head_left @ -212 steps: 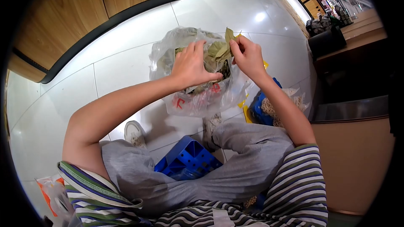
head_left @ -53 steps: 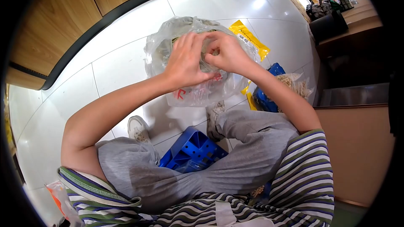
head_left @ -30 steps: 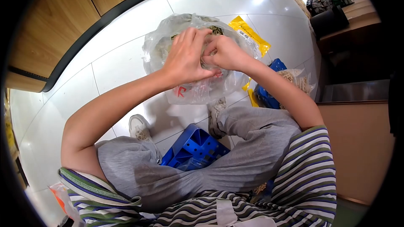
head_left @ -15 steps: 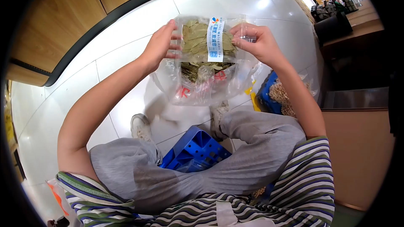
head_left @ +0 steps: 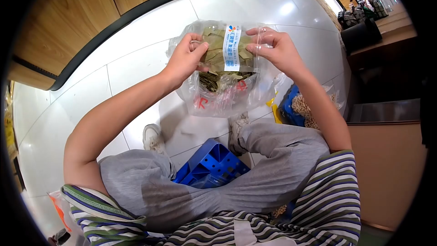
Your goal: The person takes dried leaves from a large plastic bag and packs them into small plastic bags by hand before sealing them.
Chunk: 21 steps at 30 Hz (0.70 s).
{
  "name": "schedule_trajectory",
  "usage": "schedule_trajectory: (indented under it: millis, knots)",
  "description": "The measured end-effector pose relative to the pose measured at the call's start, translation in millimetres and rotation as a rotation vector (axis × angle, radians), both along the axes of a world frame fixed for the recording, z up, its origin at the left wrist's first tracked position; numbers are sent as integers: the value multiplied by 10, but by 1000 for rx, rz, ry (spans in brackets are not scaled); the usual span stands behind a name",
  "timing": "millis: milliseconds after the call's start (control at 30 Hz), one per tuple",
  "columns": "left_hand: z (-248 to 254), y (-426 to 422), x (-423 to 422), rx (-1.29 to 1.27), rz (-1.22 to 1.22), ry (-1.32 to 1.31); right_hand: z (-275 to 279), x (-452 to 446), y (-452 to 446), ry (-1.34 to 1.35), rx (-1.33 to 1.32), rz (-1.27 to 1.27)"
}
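A small clear bag of dried bay leaves, with a white and blue label strip down it, is held up in front of me. My left hand grips its left side, thumb on the front and fingers bent round the edge. At the right side, my right hand pinches the bag between thumb and fingers. Below and behind it sits a larger clear plastic bag with red lettering, more dried leaves showing inside. The small bag hides part of the large one.
Between my legs is a blue plastic crate. Another blue crate stands right, beside a bag of pale round pieces. Wooden cabinets line the upper left, and a cardboard box is at the right.
My left hand has moved inward, from spread fingers at the bag's edge to a grip with the thumb on its front. The right hand stays at its side.
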<state>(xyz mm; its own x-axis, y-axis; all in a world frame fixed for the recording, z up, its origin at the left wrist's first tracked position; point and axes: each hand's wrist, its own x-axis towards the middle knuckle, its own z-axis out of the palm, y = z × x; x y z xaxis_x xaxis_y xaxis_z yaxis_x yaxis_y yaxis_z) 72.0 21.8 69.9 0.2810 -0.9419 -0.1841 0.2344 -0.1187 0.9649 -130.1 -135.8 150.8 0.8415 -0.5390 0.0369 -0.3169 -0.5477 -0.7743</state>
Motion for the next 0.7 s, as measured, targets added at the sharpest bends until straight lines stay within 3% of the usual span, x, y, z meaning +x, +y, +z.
schedule_trajectory:
  millis: [67, 267, 367, 467, 567, 700]
  knots:
    - [-12, 4, -11, -2, 5, 11, 14, -25, -19, 6, -43, 41]
    - [72, 24, -115, -42, -18, 20, -31, -28, 37, -5, 191, 25]
    - [13, 8, -42, -12, -21, 85, 30, -64, -34, 43, 257, 134]
    - [38, 13, -49, 3, -9, 116, 65, -94, -52, 147, 210, 172]
    - [8, 17, -119, -35, -3, 97, -46, -69, -12, 135, 251, -5]
    - [-84, 27, -114, -52, -48, 148, -90, -80, -27, 149, 228, 78]
